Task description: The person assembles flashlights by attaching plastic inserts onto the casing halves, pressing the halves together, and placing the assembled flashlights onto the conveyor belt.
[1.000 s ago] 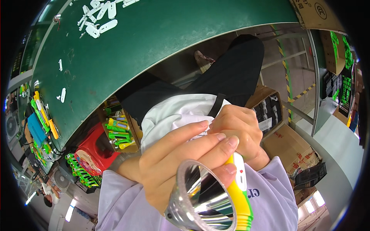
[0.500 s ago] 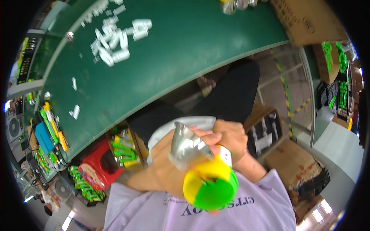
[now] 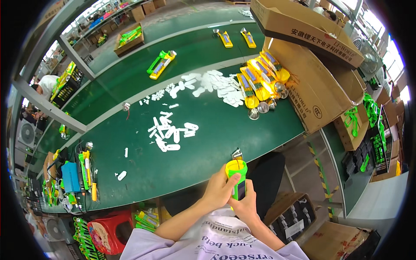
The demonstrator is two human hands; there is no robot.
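Close to the table's front edge, both my hands are closed round a green and yellow flashlight body [image 3: 242, 177]. Its round yellow head end is open and points away from me. My left hand [image 3: 219, 190] grips the head from the left side, thumb across the green front. Lower down, my right hand [image 3: 246, 204] wraps the handle from the right, beside a dark panel. A small silver reflector cup [image 3: 236, 153] sits just past the open head, apart from it; thin wires show inside the opening.
White plastic pieces [image 3: 167, 132] lie scattered on the green table [image 3: 108, 147]. Several yellow flashlight halves with reflectors [image 3: 260, 82] are piled beside large cardboard boxes [image 3: 303, 91] at the right. Tools and a blue box [image 3: 70, 177] stand at the left end. A red stool [image 3: 110, 234] is below.
The view has tipped up and shows more of the table. The flashlight has turned from facing me to pointing away, and the reflector is now beyond its head instead of over my left hand.
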